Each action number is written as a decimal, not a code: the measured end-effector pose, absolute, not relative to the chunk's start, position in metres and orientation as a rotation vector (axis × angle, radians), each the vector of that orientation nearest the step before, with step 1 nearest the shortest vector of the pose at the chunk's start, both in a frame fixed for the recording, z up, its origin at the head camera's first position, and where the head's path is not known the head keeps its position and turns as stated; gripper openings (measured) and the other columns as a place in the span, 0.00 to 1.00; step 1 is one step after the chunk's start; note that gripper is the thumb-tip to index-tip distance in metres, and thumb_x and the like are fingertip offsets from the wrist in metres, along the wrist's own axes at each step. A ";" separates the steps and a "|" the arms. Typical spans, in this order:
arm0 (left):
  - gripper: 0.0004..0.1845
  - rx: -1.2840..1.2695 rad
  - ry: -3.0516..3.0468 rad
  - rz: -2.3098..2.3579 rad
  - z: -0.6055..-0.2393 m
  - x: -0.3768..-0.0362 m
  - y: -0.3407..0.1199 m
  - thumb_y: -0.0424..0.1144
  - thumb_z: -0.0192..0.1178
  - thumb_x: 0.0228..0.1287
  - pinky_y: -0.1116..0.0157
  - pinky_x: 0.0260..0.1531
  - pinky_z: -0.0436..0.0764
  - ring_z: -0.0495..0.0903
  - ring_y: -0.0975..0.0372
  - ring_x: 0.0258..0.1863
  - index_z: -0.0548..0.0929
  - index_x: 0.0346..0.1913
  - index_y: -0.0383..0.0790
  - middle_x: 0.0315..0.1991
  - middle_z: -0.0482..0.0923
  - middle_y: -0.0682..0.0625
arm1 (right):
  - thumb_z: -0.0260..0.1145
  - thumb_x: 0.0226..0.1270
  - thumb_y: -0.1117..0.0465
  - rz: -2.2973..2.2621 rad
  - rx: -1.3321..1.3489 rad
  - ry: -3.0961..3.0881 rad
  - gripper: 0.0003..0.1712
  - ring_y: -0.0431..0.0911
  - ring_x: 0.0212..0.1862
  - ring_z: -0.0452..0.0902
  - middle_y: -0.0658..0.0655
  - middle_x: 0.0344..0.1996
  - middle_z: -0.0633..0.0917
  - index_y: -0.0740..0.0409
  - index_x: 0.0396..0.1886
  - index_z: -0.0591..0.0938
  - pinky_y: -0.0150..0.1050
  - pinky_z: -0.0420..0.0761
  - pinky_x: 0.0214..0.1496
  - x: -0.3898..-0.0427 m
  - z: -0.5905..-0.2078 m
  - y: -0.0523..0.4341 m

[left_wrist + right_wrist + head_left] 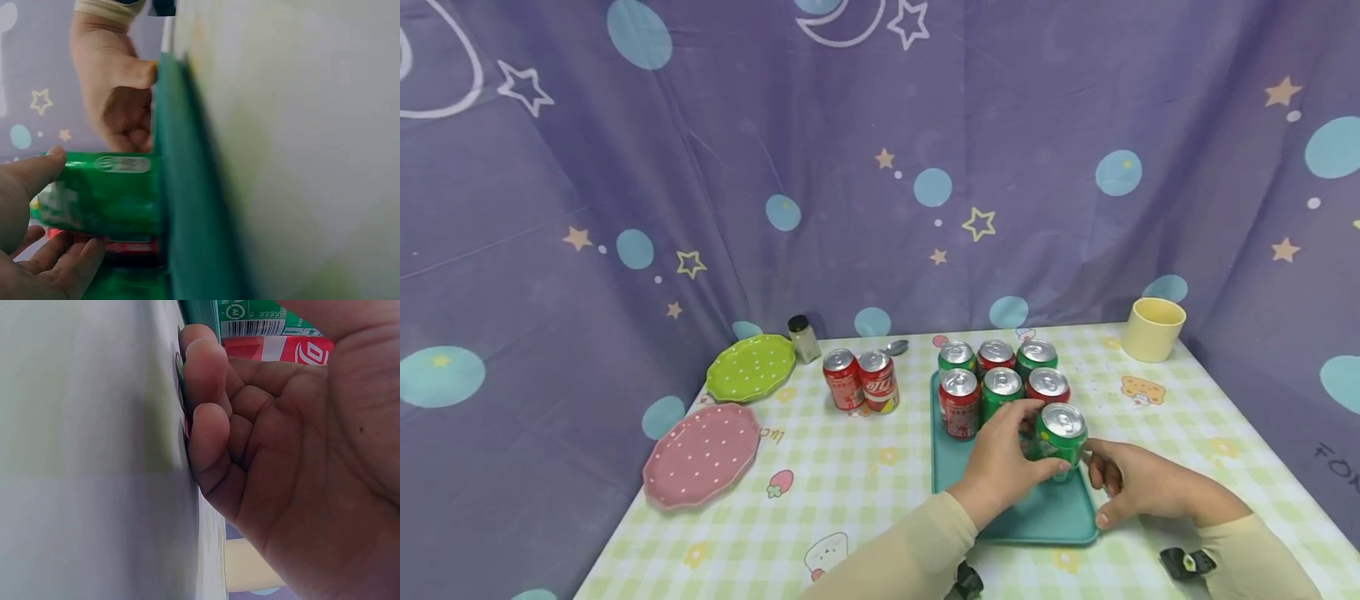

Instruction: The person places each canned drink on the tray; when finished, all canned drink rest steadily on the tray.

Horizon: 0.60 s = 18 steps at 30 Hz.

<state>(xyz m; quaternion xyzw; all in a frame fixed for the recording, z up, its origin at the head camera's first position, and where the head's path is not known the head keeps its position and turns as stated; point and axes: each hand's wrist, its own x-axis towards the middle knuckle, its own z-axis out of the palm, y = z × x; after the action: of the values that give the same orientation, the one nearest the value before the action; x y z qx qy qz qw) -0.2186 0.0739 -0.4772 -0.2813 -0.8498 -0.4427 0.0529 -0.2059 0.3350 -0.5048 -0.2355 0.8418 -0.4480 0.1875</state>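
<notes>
A teal tray (pixel 1037 512) on the checked table holds several red and green soda cans in rows. My left hand (pixel 1033 442) grips a green can (pixel 1062 433) standing upright at the tray's front right. In the left wrist view my left hand (pixel 44 219) has its thumb and fingers round the green can (pixel 103 194), which stands on the tray (pixel 187 187). My right hand (pixel 1101 487) rests on the table against the tray's right rim, fingers loosely curled, holding nothing. In the right wrist view my right hand (pixel 250 425) has its fingertips on the tablecloth, with the green can (pixel 262 315) and a red can (pixel 294 350) behind.
Two red cans (pixel 861 379) stand left of the tray. A green plate (pixel 751 367), a pink plate (pixel 702 454), a small shaker (pixel 803 337) and a spoon (pixel 895 346) lie further left and back. A yellow cup (pixel 1153 329) stands at the back right. A purple curtain surrounds the table.
</notes>
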 end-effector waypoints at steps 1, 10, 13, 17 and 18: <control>0.41 -0.861 -2.565 -1.375 -0.474 -0.218 0.072 0.48 0.82 0.56 0.76 0.49 0.81 0.80 0.69 0.55 0.73 0.71 0.53 0.59 0.77 0.61 | 0.87 0.48 0.59 -1.258 -0.667 2.373 0.36 0.44 0.30 0.74 0.59 0.35 0.78 0.65 0.49 0.74 0.37 0.77 0.29 -0.206 -0.505 0.335; 0.37 -0.897 -2.344 -1.606 -0.435 -0.223 0.030 0.40 0.80 0.59 0.66 0.55 0.84 0.81 0.57 0.62 0.75 0.70 0.44 0.64 0.78 0.50 | 0.87 0.47 0.58 -1.261 -0.679 2.380 0.36 0.43 0.31 0.74 0.59 0.35 0.78 0.65 0.48 0.74 0.37 0.77 0.29 -0.205 -0.506 0.335; 0.36 -0.878 -2.262 -1.627 -0.425 -0.232 0.009 0.39 0.79 0.60 0.59 0.57 0.84 0.80 0.55 0.62 0.75 0.69 0.42 0.64 0.78 0.48 | 0.87 0.47 0.59 -1.270 -0.673 2.375 0.36 0.43 0.31 0.74 0.59 0.35 0.78 0.65 0.47 0.73 0.37 0.77 0.29 -0.204 -0.506 0.334; 0.34 -0.810 -2.171 -1.618 -0.413 -0.245 -0.023 0.38 0.79 0.60 0.53 0.60 0.83 0.80 0.57 0.62 0.77 0.68 0.42 0.63 0.79 0.51 | 0.87 0.47 0.59 -1.274 -0.679 2.372 0.36 0.43 0.31 0.74 0.59 0.35 0.78 0.66 0.47 0.73 0.37 0.77 0.29 -0.204 -0.506 0.334; 0.33 -0.790 -2.152 -1.606 -0.410 -0.249 -0.031 0.37 0.79 0.60 0.53 0.60 0.82 0.79 0.57 0.62 0.78 0.67 0.43 0.62 0.80 0.52 | 0.87 0.47 0.59 -1.273 -0.680 2.372 0.36 0.43 0.31 0.74 0.59 0.35 0.78 0.66 0.47 0.73 0.37 0.77 0.30 -0.205 -0.506 0.334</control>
<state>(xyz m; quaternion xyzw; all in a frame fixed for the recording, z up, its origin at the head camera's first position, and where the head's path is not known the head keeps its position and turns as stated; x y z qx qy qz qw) -0.2488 -0.0313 -0.4097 -0.2781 -0.7577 -0.5652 0.1704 -0.2046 0.3344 -0.5061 -0.2408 0.8401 -0.4509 0.1815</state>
